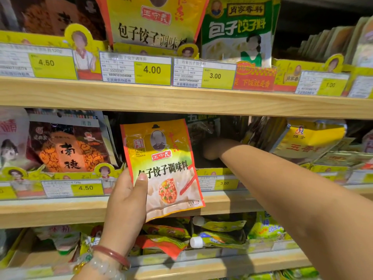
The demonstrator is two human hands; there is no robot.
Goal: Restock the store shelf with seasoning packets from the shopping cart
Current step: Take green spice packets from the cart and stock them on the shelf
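One seasoning packet (pixel 161 168) is in your left hand (pixel 125 203) in the head view, the only view there is. Your thumb presses its front near the lower left corner with the fingers behind, so that hand is clamped on it. The packet stands upright, tilted a little, in front of the middle shelf (pixel 60 211) and just ahead of a dark gap in that shelf's stock.

Your right hand (pixel 212 148) reaches into that gap, to the right of the packet and behind it. It is in shadow, and I cannot tell whether its fingers are apart or curled on something.

My reading is that you are at the placing step: the right hand looks to be clearing or holding room in the gap while the left brings the packet up. The next move likely calls for sliding the packet upright into the gap, front facing out, behind the shelf's yellow price strip.

Counted: one packet in hand, two hands, and three wooden shelf boards. Above the middle shelf, an identical yellow packet (pixel 153 21) stands over the 4.00 price tag (pixel 135 70), with a green packet (pixel 238 31) to its right. Legible price tags number six: 4.50, 4.00, 3.00 and 1.00 above, 4.50 and 3.00 on the middle shelf. The shopping cart is not in view.
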